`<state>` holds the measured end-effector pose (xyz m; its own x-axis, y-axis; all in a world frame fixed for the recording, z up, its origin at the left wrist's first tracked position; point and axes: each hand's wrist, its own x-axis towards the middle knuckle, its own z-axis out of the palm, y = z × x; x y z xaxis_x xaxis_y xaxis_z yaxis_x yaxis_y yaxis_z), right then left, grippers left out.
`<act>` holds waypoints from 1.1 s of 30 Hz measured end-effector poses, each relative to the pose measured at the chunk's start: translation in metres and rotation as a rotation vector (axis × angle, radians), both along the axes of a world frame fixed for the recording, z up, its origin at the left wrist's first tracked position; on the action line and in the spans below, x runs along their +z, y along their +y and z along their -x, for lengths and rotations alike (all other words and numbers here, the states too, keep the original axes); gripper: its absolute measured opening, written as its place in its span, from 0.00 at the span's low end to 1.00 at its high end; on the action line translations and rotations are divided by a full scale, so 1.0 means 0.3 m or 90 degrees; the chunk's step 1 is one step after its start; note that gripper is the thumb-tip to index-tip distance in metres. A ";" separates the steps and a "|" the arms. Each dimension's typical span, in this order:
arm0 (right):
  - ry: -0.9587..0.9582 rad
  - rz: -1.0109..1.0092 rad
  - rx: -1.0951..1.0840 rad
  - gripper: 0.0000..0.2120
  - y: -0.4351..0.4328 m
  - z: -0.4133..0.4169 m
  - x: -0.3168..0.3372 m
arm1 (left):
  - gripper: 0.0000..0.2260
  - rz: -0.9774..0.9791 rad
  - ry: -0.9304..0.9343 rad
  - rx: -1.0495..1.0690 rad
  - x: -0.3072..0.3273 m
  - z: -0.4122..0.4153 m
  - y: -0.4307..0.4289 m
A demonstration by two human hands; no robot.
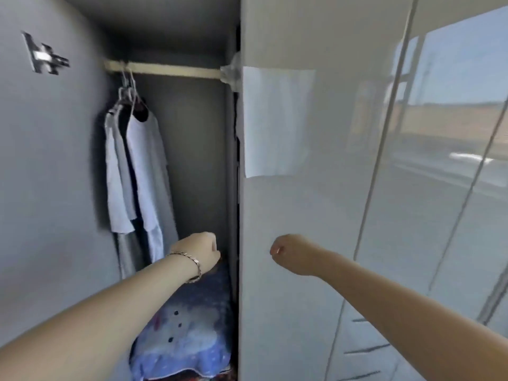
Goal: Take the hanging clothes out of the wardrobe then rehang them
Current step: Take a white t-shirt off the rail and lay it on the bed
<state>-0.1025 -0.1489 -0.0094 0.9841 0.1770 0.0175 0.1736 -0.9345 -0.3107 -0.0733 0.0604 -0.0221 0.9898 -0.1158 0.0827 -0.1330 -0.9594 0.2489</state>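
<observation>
- The hanging clothes – pale grey and white pieces – sit bunched at the left end of the rail inside the open wardrobe, each on a hanger.
- The left grip, bracelet on the wrist, is low in the opening, right of the clothes and not touching them. Its fingers are curled in, with nothing in them that I can see.
- The right grip is a closed, empty fist in front of the glossy door.
- A blue patterned cushion lies on the wardrobe floor under the left wrist.
- A white sheet of paper is stuck on the door.
</observation>
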 end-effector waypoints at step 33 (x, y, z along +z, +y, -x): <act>0.004 -0.360 0.142 0.18 1.167 -1.202 0.622 | 0.06 -0.031 -0.292 0.303 0.433 -0.698 0.751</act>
